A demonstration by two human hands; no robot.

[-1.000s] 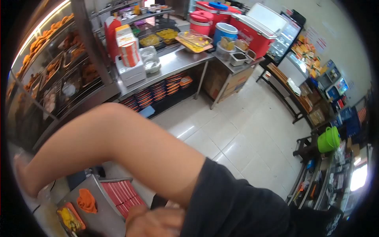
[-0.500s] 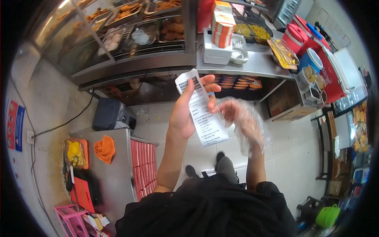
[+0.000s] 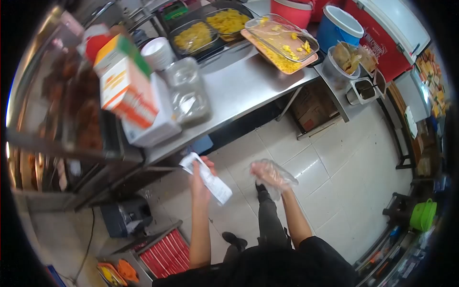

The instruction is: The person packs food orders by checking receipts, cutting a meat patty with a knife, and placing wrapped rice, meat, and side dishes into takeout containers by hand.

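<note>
My left hand point(image 3: 202, 178) is closed on a long printed paper receipt point(image 3: 213, 184), which slants down to the right between thumb and fingers. My right hand point(image 3: 268, 176) wears a loose clear plastic glove point(image 3: 282, 179) and hangs apart from the receipt, over the tiled floor. Its fingers are blurred under the plastic, so I cannot make out how they are held. Nearest ahead of both hands is the edge of a steel counter point(image 3: 239, 95).
On the counter are orange-and-white boxes point(image 3: 126, 91), clear plastic containers point(image 3: 189, 98), trays of yellow food point(image 3: 229, 21) and a lidded yellow-food tray point(image 3: 282, 45). Farther right stand a blue bucket point(image 3: 334, 31) and red cooler point(image 3: 382, 43). A glass food cabinet point(image 3: 71, 95) is at left.
The view has swung right and closer to the counter. My hands have lowered and drawn apart; the right has come off the receipt, which stays in my left.
</note>
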